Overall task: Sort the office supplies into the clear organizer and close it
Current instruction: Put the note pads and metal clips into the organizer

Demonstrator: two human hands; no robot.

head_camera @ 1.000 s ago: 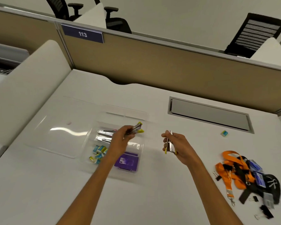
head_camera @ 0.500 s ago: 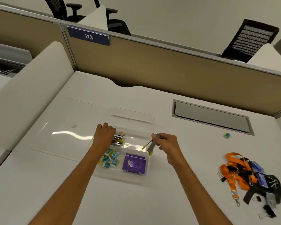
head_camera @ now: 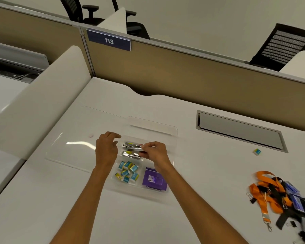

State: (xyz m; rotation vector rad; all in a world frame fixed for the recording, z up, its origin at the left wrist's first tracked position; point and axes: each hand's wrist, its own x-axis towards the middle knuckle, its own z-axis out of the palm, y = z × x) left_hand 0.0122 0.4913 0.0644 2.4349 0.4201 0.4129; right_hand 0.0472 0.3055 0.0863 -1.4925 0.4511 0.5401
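White desk [head_camera: 192,173] carries clear organizer [head_camera: 173,136], lanyards [head_camera: 271,192], one eraser [head_camera: 257,151].

Purple box [head_camera: 154,179], orange lanyards [head_camera: 268,192], blue-yellow erasers [head_camera: 128,171], prob. silver staplers [head_camera: 131,150].

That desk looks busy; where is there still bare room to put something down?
Bare desk lies between the clear organizer and the lanyard pile, and along the near edge by both forearms. It is crowded in the organizer, where the left hand and right hand meet over the metal clips.
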